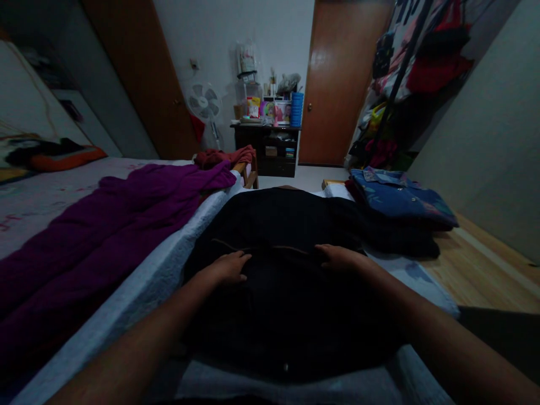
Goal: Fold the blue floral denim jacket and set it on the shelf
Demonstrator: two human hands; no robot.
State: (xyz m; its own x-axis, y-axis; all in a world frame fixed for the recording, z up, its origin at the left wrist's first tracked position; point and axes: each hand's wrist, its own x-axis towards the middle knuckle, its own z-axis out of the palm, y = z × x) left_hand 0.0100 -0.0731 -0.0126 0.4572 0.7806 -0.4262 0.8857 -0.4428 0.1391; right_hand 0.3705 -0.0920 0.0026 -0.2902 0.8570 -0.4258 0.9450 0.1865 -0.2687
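Note:
A black garment (282,298) lies spread over a light-coloured surface (337,388), with a thin brown line running across it. My left hand (231,266) rests on the garment's left part, fingers apart and nothing held. On the right part, near the other end of the brown line, my right hand (335,256) touches the cloth with its fingers spread. Dark cloth from the garment's right side reaches toward a folded pile. The brown edge of the collar shows at the far end.
A folded blue denim garment (396,194) tops the pile at the right. Purple cloth (126,208) covers part of the bed at the left. Farther back stand a white fan (205,102), a dark cabinet (265,166) and a wooden door (337,84).

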